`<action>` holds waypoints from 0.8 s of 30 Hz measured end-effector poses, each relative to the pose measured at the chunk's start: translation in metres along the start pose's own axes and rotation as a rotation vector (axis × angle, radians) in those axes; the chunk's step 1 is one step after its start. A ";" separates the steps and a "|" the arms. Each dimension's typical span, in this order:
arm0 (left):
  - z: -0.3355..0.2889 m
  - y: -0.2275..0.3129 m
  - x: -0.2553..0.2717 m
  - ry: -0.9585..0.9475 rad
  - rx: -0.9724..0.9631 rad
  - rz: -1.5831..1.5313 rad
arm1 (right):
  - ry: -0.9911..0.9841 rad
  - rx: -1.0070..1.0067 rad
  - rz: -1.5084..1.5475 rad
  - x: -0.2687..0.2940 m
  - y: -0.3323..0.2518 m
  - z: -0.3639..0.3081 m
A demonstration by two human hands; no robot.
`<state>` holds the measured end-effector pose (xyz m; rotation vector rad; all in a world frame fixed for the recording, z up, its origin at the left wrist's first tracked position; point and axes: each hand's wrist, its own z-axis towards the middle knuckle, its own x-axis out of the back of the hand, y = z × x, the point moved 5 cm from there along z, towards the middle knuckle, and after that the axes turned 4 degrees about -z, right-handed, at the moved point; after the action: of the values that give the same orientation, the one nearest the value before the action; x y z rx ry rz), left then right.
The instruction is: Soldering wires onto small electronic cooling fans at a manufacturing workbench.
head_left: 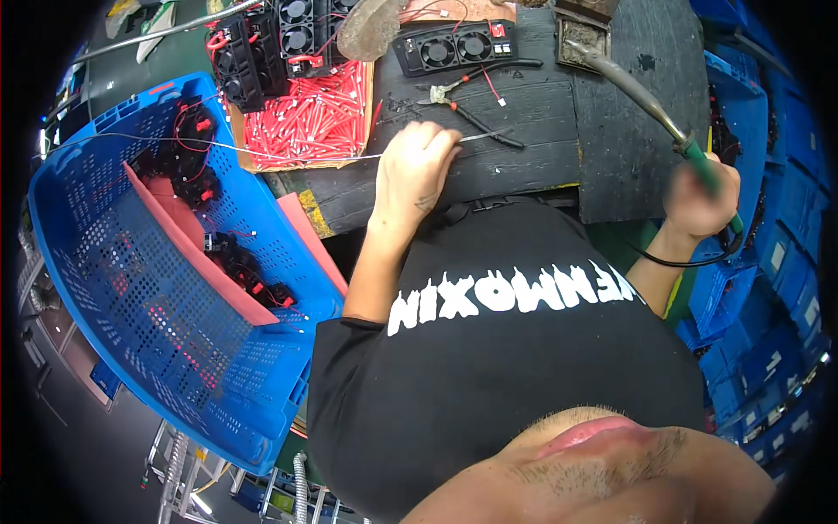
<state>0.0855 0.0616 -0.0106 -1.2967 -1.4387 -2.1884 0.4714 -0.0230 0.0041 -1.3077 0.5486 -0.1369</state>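
My left hand (415,170) is closed around a thin silvery wire (484,135), which looks like solder. Its short end sticks out to the right over the black bench, and the rest trails away left across the box and blue crate. In my right hand (705,201), at the right, is a soldering iron (642,96) gripped by its green handle. Its bent metal end reaches left over a small metal tray (583,45) of greyish material. Beyond my left hand lie cutting pliers (445,96) with dark handles. Behind them rests a black panel with two fans (456,51).
A cardboard box of red leads (305,118) stands left of my left hand, with more fan units (249,65) stacked behind. Further left, a blue crate (113,336) holds fan units and pink dividers. A cloudy tan piece (371,31) hangs at the top. Blue bins (738,96) line the right.
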 end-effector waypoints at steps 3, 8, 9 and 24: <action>-0.003 0.008 0.004 0.099 0.004 -0.113 | -0.056 -0.029 -0.015 -0.014 0.004 0.003; 0.031 0.017 0.022 0.268 0.051 -0.291 | -0.102 -0.039 -0.051 -0.029 0.008 0.005; 0.034 0.013 0.018 0.336 -0.043 -0.275 | -0.095 -0.032 -0.054 -0.033 0.009 0.005; 0.039 0.020 -0.002 0.395 0.049 0.074 | -0.082 -0.018 -0.176 -0.050 0.011 0.006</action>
<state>0.1199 0.0833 0.0059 -0.8244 -1.2575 -2.1870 0.4284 0.0046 0.0103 -1.3719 0.3652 -0.2225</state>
